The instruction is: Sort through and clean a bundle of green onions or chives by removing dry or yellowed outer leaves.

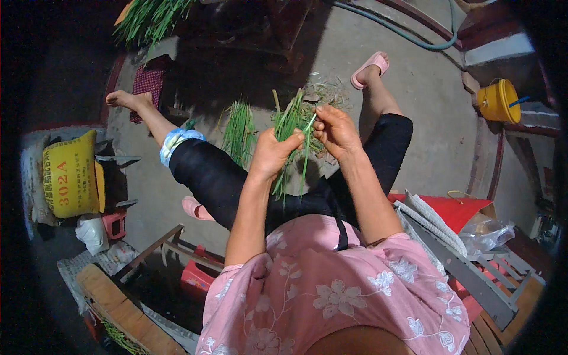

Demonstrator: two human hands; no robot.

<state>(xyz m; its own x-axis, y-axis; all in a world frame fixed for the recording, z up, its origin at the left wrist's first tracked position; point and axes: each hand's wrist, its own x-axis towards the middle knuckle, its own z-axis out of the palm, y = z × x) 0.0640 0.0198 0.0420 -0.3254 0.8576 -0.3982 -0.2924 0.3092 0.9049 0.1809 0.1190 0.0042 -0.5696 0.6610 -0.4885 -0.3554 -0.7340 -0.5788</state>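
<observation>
My left hand (276, 151) is closed around a bunch of green chive-like stalks (288, 116), held above my lap. The leaf tips hang down below the fist, and the cut ends stick out above it. Between the fingertips of my right hand (336, 131), just to the right, is the pale upper end of a single stalk (308, 138). That stalk slants down past my left thumb. A loose pile of the same greens (239, 131) lies on the floor left of the bunch. Dry trimmings (333, 95) are scattered on the concrete beyond my hands, partly hidden by them.
More greens (153, 20) lie at the upper left, near a dark wooden piece of furniture (284, 35). A yellow bucket (499, 101) stands at right, below a hose (399, 33). At left is a yellow printed sack (71, 175). A metal-framed chair (461, 266) is beside my right elbow.
</observation>
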